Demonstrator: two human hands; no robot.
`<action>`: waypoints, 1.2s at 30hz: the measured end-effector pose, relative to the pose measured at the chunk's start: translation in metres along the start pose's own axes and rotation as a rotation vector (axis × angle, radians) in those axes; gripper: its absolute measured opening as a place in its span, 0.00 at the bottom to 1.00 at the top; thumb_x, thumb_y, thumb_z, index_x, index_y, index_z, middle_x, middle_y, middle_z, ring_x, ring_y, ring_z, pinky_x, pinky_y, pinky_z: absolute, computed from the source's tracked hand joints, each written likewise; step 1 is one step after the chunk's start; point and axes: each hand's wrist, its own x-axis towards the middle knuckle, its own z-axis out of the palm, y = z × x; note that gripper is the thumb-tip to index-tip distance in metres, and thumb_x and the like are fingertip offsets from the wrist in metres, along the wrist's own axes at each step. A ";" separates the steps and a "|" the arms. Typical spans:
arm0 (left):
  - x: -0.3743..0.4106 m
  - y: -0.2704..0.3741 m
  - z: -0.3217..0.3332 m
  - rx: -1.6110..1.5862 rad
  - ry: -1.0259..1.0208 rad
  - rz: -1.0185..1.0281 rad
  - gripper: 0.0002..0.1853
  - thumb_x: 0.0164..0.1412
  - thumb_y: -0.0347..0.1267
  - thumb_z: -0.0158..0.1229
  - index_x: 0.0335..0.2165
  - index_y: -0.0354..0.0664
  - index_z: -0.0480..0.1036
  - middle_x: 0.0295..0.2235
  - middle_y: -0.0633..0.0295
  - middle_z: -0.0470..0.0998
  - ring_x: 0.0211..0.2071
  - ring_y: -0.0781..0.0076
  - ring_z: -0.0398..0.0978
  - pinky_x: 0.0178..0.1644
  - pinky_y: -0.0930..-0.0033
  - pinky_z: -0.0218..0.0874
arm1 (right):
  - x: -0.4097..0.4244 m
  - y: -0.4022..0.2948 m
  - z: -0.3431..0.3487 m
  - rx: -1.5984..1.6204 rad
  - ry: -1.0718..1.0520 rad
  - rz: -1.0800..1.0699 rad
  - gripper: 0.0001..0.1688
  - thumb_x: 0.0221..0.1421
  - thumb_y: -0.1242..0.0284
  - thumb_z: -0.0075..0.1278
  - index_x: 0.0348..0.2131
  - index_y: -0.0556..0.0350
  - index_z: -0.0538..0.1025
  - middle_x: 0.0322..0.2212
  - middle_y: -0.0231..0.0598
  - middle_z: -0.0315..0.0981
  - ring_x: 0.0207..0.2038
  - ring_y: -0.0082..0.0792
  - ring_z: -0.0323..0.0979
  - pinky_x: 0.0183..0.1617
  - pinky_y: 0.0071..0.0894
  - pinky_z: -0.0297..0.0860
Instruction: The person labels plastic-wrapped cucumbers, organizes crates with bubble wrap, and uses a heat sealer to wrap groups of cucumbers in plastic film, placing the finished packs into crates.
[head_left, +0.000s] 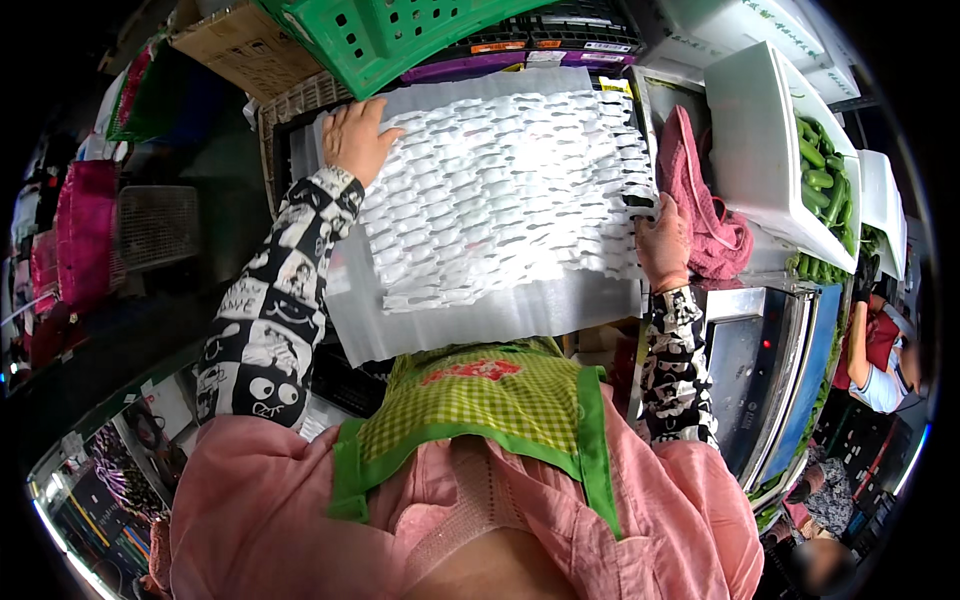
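A white foam net sheet with slits (495, 202) lies spread over smooth, translucent foam sheeting (480, 319), which hangs over the near rim of a dark crate. At its upper left corner my left hand (358, 142) rests flat, palm down, thumb on the net's edge. My right hand (664, 244) is at the right edge of the net, by the crate's side, fingers bent; whether it pinches the net cannot be told. Against the back of that hand lies a crumpled pink cloth (701, 202). What is beneath the sheets is hidden, apart from faint reddish patches showing through.
A green perforated plastic crate (390, 37) overhangs the back edge, beside a cardboard box (244, 49). At right stand a white foam box (757, 142) of green vegetables (821, 176) and a metal-topped appliance (735, 367). Other people are at the far right.
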 end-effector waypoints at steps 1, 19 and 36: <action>-0.010 0.011 -0.006 0.011 0.050 0.066 0.32 0.54 0.43 0.63 0.54 0.42 0.67 0.49 0.53 0.73 0.54 0.54 0.67 0.59 0.49 0.51 | 0.001 0.003 0.004 -0.029 0.017 -0.005 0.29 0.49 0.71 0.51 0.52 0.62 0.67 0.43 0.57 0.69 0.49 0.53 0.66 0.51 0.47 0.66; -0.163 -0.016 0.022 -0.140 0.424 -0.560 0.25 0.52 0.38 0.65 0.44 0.33 0.70 0.46 0.48 0.73 0.43 0.49 0.73 0.46 0.59 0.65 | 0.056 -0.038 0.054 -0.179 -0.007 -0.623 0.37 0.61 0.54 0.48 0.59 0.61 0.63 0.60 0.60 0.55 0.63 0.62 0.51 0.66 0.51 0.49; -0.157 -0.065 0.042 0.038 0.152 -0.749 0.25 0.45 0.27 0.61 0.45 0.48 0.66 0.39 0.52 0.76 0.37 0.49 0.76 0.39 0.49 0.65 | 0.039 -0.055 0.076 -0.312 0.181 -0.419 0.38 0.58 0.52 0.47 0.56 0.64 0.64 0.59 0.53 0.58 0.63 0.56 0.51 0.67 0.56 0.45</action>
